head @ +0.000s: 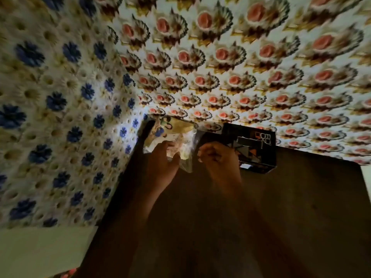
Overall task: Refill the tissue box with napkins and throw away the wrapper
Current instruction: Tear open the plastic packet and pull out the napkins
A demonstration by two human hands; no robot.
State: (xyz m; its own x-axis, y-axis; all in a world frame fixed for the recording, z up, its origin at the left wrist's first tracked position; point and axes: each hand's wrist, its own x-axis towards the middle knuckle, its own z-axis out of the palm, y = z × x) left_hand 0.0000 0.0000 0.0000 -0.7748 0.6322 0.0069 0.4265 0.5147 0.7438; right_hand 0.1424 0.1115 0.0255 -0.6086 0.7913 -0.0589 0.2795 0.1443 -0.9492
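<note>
A pack of napkins in a clear printed wrapper (172, 135) lies on the dark table (291, 207) in the corner where two patterned walls meet. My left hand (162, 163) grips the near side of the wrapper. My right hand (218, 159) is curled just right of the pack, pinching a clear edge of the wrapper between the pack and the box. The black tissue box (255, 145), with white and orange print, stands against the back wall, touching my right hand's far side. Whether the box holds napkins is hidden.
A wall with blue and cream flowers (60, 117) closes the left side, a wall with pink rose prints (261, 67) the back. The table's right edge meets a pale surface (366, 177). A pale ledge (40, 249) lies at the lower left.
</note>
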